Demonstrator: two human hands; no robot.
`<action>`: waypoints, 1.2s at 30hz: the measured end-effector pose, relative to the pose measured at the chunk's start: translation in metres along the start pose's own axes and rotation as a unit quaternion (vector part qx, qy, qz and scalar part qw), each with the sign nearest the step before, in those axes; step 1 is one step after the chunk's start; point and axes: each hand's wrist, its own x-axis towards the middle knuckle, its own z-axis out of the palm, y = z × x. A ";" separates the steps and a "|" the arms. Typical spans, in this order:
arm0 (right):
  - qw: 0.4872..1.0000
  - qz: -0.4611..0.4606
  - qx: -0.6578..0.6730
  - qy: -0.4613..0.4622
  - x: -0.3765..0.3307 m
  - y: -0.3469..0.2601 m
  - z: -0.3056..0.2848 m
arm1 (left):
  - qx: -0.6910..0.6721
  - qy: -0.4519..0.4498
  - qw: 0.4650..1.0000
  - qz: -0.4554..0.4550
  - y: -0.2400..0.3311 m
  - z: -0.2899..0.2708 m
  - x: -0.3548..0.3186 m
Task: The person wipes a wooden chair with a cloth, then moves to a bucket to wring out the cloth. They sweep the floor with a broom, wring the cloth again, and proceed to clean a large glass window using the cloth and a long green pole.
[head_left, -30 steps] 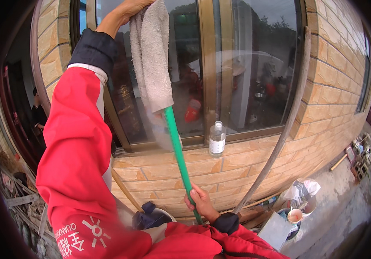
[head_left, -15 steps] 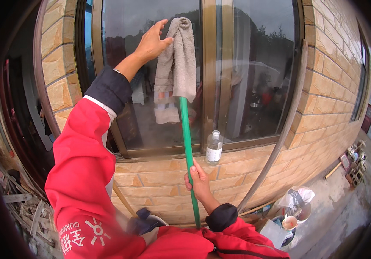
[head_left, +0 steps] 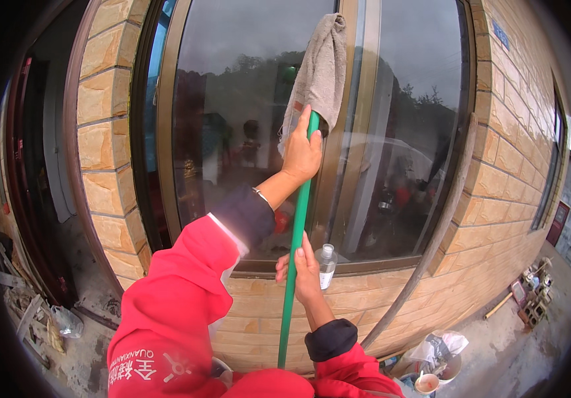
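A grey-beige cloth (head_left: pixel 326 66) hangs over the top of a green pole (head_left: pixel 291 292) in front of the window. Just below the cloth, my left hand (head_left: pixel 300 154) is closed round the pole, its fingertips by the cloth's lower edge. Lower down, my right hand (head_left: pixel 307 272) holds the same pole, thumb up along it and fingers reaching behind. A clear bottle (head_left: pixel 327 266) with a white label stands on the sill, close to the right hand. The sliding window (head_left: pixel 239 119) behind the cloth reflects hills and sky.
A wooden pole (head_left: pixel 425 265) leans on the tiled wall (head_left: pixel 498 192) to the right. Below stand a bucket with a plastic bag (head_left: pixel 441 348) and a small tub (head_left: pixel 427 382). Scrap wood (head_left: pixel 26 312) lies at left; bricks (head_left: pixel 536 308) at far right.
My left hand has come down from the cloth onto the pole. The pole top and cloth have shifted up and right in view, and the pole now leans the other way.
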 end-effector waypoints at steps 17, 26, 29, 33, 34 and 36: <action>0.996 -0.056 -0.065 0.033 0.010 -0.045 0.025 | 0.248 -0.098 0.964 -0.007 0.076 -0.014 0.093; 0.985 -0.068 -0.154 -0.031 -0.025 -0.038 0.020 | 0.216 0.040 0.975 -0.043 0.080 -0.055 0.171; 0.985 -0.050 -0.157 -0.050 -0.026 -0.051 0.029 | 0.256 0.071 0.963 -0.034 0.075 -0.077 0.180; 0.984 -0.026 -0.163 -0.072 -0.029 -0.072 0.041 | 0.266 0.110 0.957 -0.028 0.071 -0.105 0.193; 0.982 -0.023 -0.171 -0.073 -0.031 -0.076 0.041 | 0.270 0.117 0.955 -0.042 0.068 -0.110 0.191; 0.979 -0.015 -0.188 -0.072 -0.035 -0.082 0.038 | 0.272 0.130 0.952 -0.060 0.065 -0.115 0.184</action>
